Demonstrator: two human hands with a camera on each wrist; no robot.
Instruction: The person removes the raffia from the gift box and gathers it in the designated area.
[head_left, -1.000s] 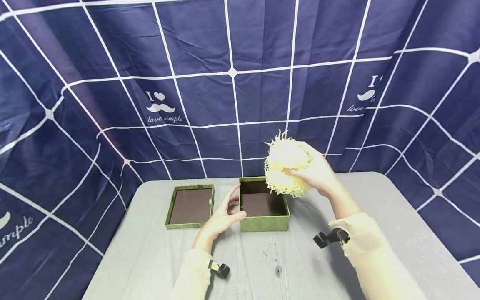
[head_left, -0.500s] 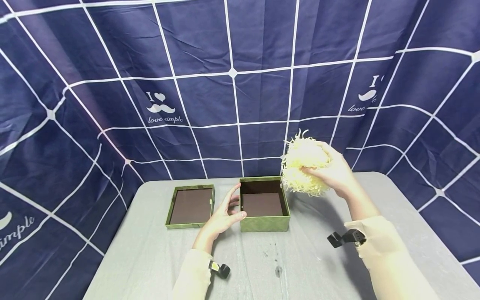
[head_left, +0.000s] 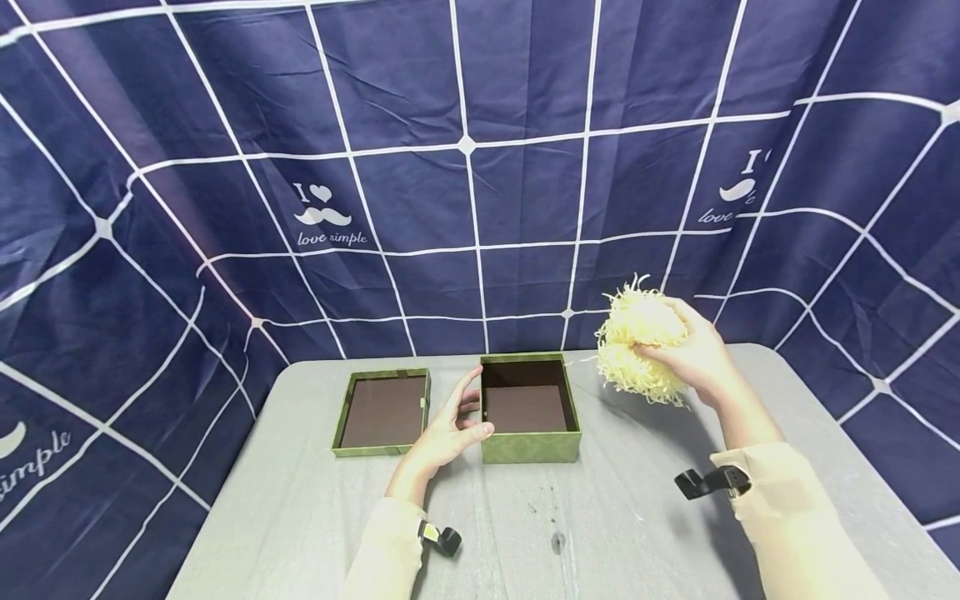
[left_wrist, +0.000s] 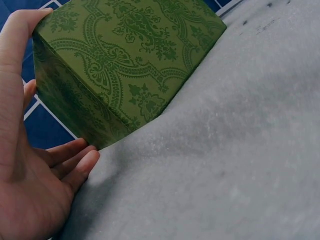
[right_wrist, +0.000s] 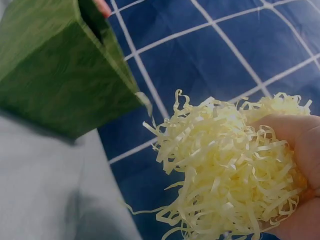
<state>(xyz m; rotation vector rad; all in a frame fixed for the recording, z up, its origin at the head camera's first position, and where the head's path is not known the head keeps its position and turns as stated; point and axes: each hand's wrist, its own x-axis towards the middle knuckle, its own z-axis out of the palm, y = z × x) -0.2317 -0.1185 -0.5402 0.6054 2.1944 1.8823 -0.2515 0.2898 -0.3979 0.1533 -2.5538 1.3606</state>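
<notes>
A green patterned box [head_left: 530,447] with a brown inside stands lidless on the table. My left hand [head_left: 444,435] rests against its left side with fingers fairly straight. In the left wrist view the thumb touches the top corner of the box [left_wrist: 117,55], and the other fingers lie along its side. To the right of the box, above the table, my right hand [head_left: 696,354] grips a bushy clump of pale yellow shredded paper [head_left: 639,342]. Loose strands stick out all round the shredded paper [right_wrist: 225,170] in the right wrist view. The fingers behind it are partly hidden.
The shallow green lid [head_left: 381,412], brown inside facing up, lies left of the box, beyond the left wrist. A grey cloth covers the table [head_left: 600,533]. Dark blue curtains [head_left: 405,200] with white lines hang behind and at both sides.
My right hand has moved to the right with the shredded paper, from over the box's right edge to beside the box, ending slightly lower. My left hand, the box and the lid have stayed put.
</notes>
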